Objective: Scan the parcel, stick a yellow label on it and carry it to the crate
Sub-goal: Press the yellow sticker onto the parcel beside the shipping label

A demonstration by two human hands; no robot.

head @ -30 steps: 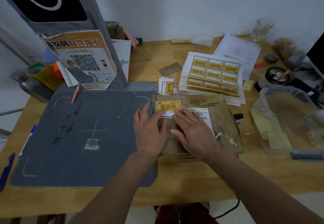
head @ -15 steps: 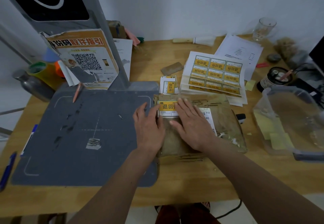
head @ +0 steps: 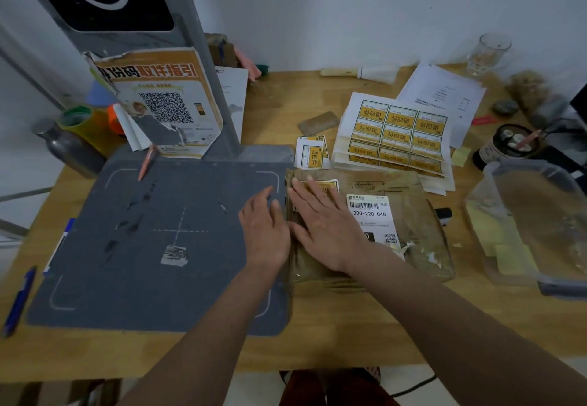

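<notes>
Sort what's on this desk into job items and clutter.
Job: parcel, yellow label under the right hand, left hand, label sheets, scanner mat.

Clutter: glass, metal bottle, blue pen, printed papers, plastic tub.

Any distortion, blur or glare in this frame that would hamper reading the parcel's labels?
Head view: wide-angle bending at the edges, dim even light; white shipping label on the parcel reads sharply, no glare; right hand covers most of the yellow label; plastic box at right looks hazy.
</notes>
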